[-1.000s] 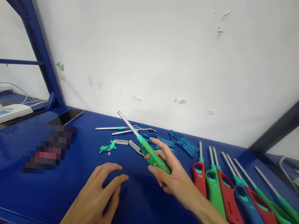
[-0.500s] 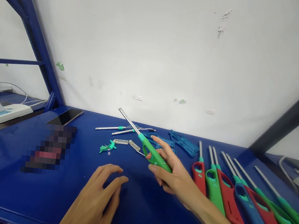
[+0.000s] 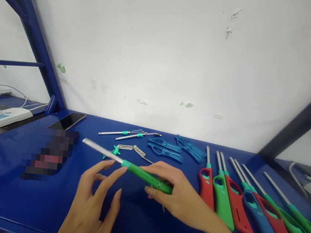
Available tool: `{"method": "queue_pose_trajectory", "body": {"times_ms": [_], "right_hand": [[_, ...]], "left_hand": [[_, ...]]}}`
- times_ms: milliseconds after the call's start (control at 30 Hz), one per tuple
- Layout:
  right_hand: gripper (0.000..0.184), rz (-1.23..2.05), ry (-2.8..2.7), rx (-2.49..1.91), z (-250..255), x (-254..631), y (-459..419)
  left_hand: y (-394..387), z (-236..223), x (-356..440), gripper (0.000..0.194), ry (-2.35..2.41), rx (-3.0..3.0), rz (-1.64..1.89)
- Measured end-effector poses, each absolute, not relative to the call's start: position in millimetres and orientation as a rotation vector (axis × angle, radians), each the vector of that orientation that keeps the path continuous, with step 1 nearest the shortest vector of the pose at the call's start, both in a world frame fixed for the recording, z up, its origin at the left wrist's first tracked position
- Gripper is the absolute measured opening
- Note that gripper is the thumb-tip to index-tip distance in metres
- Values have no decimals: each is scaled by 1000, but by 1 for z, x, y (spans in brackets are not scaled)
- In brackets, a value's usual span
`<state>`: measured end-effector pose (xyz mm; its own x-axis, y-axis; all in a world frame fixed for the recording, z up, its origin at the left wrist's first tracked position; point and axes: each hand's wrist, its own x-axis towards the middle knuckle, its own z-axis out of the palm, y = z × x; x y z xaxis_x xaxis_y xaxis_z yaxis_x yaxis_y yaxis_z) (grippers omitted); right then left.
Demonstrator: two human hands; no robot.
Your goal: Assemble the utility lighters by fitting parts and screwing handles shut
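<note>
A green long-nosed lighter [image 3: 148, 178] with a silver metal barrel is held by its handle in my right hand [image 3: 177, 190], the fingers closed around it. Its barrel points left and slightly up. Close by, my left hand [image 3: 93, 195] has its fingers spread beneath the barrel. One fingertip is near the turquoise collar, and I cannot tell whether it touches. Behind the hands lie blue lighter handle shells [image 3: 165, 153], two bare metal lighter barrels with wires [image 3: 113, 133], clear fuel tanks [image 3: 125, 147] and small turquoise plastic parts [image 3: 115, 150], partly hidden.
Whole lighters with red, green and blue handles, including a red lighter [image 3: 208, 180], lie in a row at right on the blue table [image 3: 143, 220]. A phone [image 3: 67, 121], a blurred-out dark object [image 3: 51, 157] and a white power strip [image 3: 6, 116] are at left.
My right hand has lowered and tilted the green lighter, so its barrel swung down and left. My left hand has spread its fingers and come up close under the barrel.
</note>
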<state>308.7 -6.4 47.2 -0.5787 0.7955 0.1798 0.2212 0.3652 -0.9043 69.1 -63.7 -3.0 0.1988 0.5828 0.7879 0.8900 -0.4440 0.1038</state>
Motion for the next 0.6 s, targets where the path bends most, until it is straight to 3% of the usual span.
{"method": "queue_pose_trajectory", "body": {"times_ms": [100, 300, 600], "right_hand": [[49, 1111, -2117, -820, 47, 308, -7], [38, 1046, -2172, -782, 45, 309, -6], [24, 808, -2176, -716, 42, 313, -4]], "left_hand": [[-65, 0, 73, 47, -1280, -2009, -1126], [-58, -2, 71, 27, -1105, -2186, -1073], [-57, -5, 66, 25, -1199, -2166, -1131]]}}
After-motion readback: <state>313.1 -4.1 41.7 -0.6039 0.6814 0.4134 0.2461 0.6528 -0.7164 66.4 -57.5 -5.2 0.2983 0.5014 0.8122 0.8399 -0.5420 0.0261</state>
